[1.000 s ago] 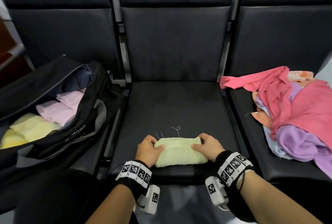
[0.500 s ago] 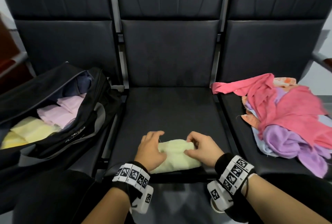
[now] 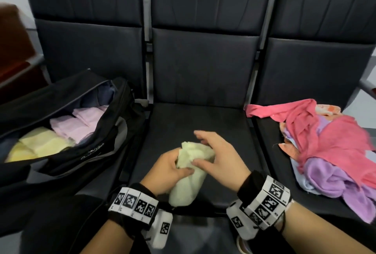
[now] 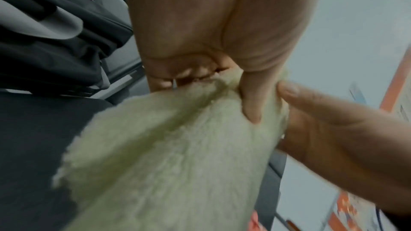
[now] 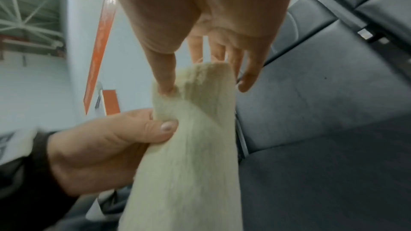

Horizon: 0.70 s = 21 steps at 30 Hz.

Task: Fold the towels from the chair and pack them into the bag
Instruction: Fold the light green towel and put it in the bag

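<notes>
At about nine o'clock in the head view, the open black fabric duffel bag (image 3: 97, 148) sits on the left seat and already holds folded towels: pale yellow folded towels (image 3: 38, 146) nearest the camera, pink folded towels (image 3: 77, 123) behind them, and something bluish-grey at the far end that is too shadowed to identify. So part of the packing looks done.

At six o'clock, over the front edge of the black padded middle chair seat (image 3: 195, 121), both hands hold the folded pale green terry towel (image 3: 191, 172) lifted off the cushion. The left hand (image 3: 164, 170) has its grip clamped on the towel, thumb over the top and fingers curled beneath. The right hand (image 3: 219, 158) pinches the towel's upper end, thumb against the cloth, with some fingers extended. This towel seems folded and ready to go left into the bag.

At three o'clock, the loose heap of pink, purple, orange and light blue towels (image 3: 333, 152) lies unfolded on the right seat; several remain to fold and pack.
</notes>
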Tool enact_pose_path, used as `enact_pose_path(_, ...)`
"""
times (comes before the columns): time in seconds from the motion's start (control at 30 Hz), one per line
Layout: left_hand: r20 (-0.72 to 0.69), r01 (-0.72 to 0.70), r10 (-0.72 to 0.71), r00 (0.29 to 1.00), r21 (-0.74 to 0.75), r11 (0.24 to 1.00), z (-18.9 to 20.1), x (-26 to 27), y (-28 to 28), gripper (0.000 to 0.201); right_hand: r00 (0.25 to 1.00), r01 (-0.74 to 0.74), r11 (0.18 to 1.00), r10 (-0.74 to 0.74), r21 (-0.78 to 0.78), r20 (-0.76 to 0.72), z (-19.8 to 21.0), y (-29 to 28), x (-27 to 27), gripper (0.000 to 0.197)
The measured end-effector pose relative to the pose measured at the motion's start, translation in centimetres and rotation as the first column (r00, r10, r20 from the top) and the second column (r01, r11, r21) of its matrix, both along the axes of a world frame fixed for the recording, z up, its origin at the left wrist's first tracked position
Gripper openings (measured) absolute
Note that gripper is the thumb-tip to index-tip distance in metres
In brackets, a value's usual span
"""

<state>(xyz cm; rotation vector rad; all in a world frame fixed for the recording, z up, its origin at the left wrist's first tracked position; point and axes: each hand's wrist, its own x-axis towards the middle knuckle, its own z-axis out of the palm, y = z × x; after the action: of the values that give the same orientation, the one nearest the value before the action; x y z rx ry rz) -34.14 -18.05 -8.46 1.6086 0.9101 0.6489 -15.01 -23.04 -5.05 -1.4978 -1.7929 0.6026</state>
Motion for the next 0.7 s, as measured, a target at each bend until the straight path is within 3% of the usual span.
enact_pose_path(0.07, 0.122, -0.093, 0.096, 0.988, -0.035, 0.995, 1.0, -1.6, 1.0, 0.038, 0.98, 0.021, 0.992, -0.046, -0.127, -0.196, 0.4, 1.3, -0.9, 0.081)
enact_pose_path(0.17, 0.25, -0.187, 0.199, 0.947, -0.071, 0.98, 2.3, -4.3, 2.4, 0.039, 0.905, -0.158, 0.948, 0.027, -0.275, -0.425, 0.4, 3.6, -3.0, 0.069)
enact_pose_path(0.23, 0.307, -0.218, 0.241, 0.921, -0.11, 0.97, 2.7, -6.1, 3.1, 0.038, 0.861, -0.25, 0.92, 0.069, -0.301, -0.504, 0.6, 5.0, -5.0, 0.063)
enact_pose_path(0.33, 0.36, -0.241, 0.283, 0.889, -0.157, 0.958, 2.9, -9.3, 4.0, 0.035, 0.849, -0.313, 0.901, 0.123, -0.302, -0.514, 0.9, 7.4, -8.6, 0.059)
enact_pose_path(0.53, 0.327, -0.379, 0.405, 0.854, -0.143, 0.914, 3.0, -17.0, 6.7, 0.036, 0.859, -0.368, 0.887, 0.209, -0.28, -0.468, 1.1, 12.4, -16.5, 0.044)
enact_pose_path(0.7, 0.277, -0.55, 0.563, 0.779, -0.13, 0.825, 3.1, -23.4, 8.9, 0.045, 0.872, -0.404, 0.865, 0.266, -0.297, -0.411, 1.5, 17.3, -22.8, 0.049)
